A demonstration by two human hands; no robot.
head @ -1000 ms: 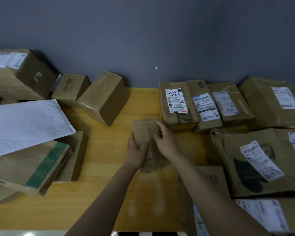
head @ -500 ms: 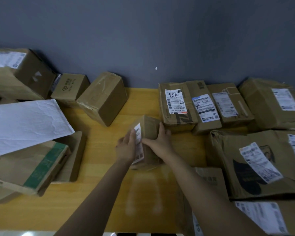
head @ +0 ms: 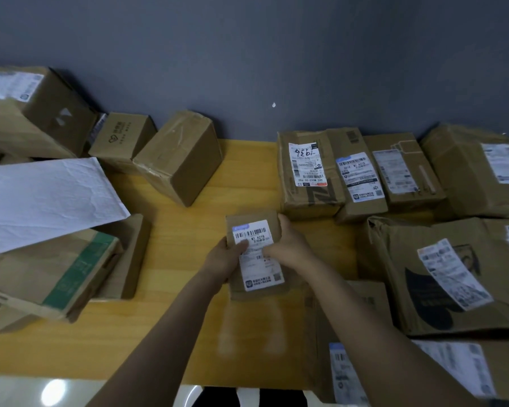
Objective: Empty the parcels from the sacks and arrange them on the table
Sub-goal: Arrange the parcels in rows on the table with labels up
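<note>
Centre of frame: my left hand [head: 224, 259] and right hand [head: 290, 248] clamp a small box [head: 260, 271] from either side, thumbs on its white barcode label [head: 251, 232], which faces up. The box is flat, rectangular brown cardboard, closed, so its contents are hidden; whether it touches the yellow wooden table [head: 174, 333] I cannot tell. Upper right: sealed, labelled cartons [head: 309, 171] lie side by side, touching. Left: a creased white mailer [head: 41, 201] lies over a green-striped carton [head: 56, 274].
</note>
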